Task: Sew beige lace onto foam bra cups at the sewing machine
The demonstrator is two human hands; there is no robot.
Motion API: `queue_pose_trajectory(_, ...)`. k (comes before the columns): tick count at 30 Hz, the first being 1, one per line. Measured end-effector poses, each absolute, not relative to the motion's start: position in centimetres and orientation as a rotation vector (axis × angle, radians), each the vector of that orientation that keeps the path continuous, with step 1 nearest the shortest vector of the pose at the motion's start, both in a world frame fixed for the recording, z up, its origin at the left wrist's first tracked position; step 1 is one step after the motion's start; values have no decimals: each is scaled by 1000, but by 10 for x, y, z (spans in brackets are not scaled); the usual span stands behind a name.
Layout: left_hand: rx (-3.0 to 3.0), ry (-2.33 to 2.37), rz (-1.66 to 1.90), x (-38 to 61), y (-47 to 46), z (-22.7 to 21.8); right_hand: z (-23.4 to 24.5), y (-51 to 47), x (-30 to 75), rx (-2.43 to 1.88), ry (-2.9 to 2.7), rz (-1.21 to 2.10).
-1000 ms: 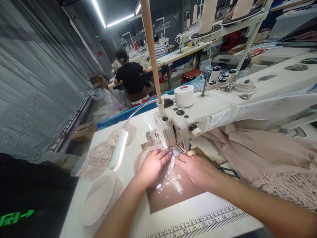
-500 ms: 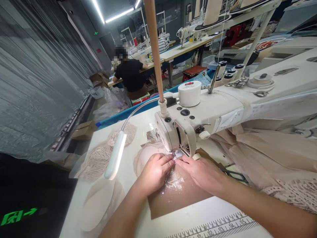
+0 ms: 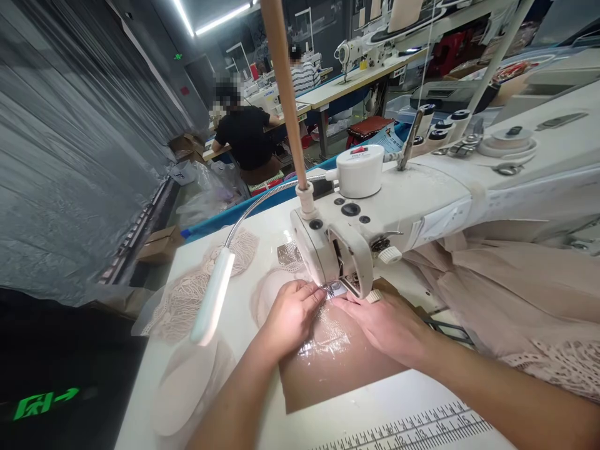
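Observation:
Under the head of the white sewing machine (image 3: 323,250), both my hands lie close to the needle area. My left hand (image 3: 293,312) has its fingers pressed together at the edge of a beige molded cup with lace (image 3: 269,290). From the right, my right hand (image 3: 384,319) lies low with fingers stretched toward the presser foot (image 3: 334,289). Beneath both hands is a brown sheet with a shiny clear film (image 3: 337,369). My fingers hide most of the cup edge at the needle.
A lamp on a bendy neck (image 3: 213,297) hangs left of the machine. Lace pieces (image 3: 182,306) and pale cups (image 3: 187,381) lie on the left tabletop. Beige fabric (image 3: 506,269) is heaped at right, and a printed ruler (image 3: 412,431) runs along the front. A person (image 3: 246,137) sits farther back.
My left fingers have drawn slightly back from the presser foot, leaving a wider gap between my hands. The camera view has shifted a little. The brown sheet stays almost in place.

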State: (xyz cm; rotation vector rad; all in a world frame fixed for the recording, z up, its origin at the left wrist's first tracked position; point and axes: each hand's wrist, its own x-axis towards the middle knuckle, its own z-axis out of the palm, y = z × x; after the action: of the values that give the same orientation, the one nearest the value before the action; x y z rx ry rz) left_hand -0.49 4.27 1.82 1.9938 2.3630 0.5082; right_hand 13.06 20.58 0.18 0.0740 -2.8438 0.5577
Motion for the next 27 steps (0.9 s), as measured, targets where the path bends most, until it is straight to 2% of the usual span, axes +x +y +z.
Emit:
queue_pose_trajectory(8,1949,2500,375,-3,40,21,11,206,129,101,-2866,552)
queue_pose_trajectory(12,1696,2705,194,1,33,32,9,208,130,49,-2888,561)
queue_pose_trajectory(16,1504,2643,115,13,27,49,5,209,131,22,-2865,564)
queue_pose_trajectory(21,1513,2628,97,28,30,49,4,210,131,-10,-2878,555)
queue_pose_trajectory(27,1759,2505,264,37,38,37,6,210,132,-51,-2853,571)
